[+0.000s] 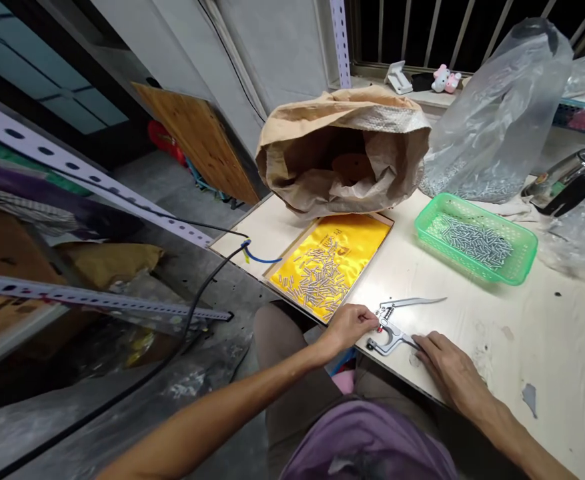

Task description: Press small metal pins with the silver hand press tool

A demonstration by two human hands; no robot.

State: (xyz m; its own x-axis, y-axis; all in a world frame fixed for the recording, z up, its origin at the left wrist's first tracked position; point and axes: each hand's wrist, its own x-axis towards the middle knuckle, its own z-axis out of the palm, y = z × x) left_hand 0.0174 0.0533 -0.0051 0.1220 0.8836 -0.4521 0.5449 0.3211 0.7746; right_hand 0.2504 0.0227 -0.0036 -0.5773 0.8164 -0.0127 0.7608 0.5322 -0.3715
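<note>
Silver snap-fastener pliers (390, 335), with a C-shaped jaw, lie at the table's front edge. Their long handles spread apart, one reaching toward the back right. My right hand (445, 367) grips the lower handle, its fingers partly hidden. At the jaw end, the thumb and fingertips of my left hand (353, 325) are pinched together beside a small red part; what they hold is too small to make out. Left of the pliers, many small metal pins (322, 280) lie loose on a yellow sheet (357, 233) in a shallow tray. More such pieces fill a green basket (429, 230).
An open paper sack (292, 120) stands behind the tray. A clear plastic bag (502, 113) of metal pieces and a kettle (567, 180) stand at the back right. A black cable (192, 307) crosses left of the table (522, 320), near a perforated metal frame (122, 200).
</note>
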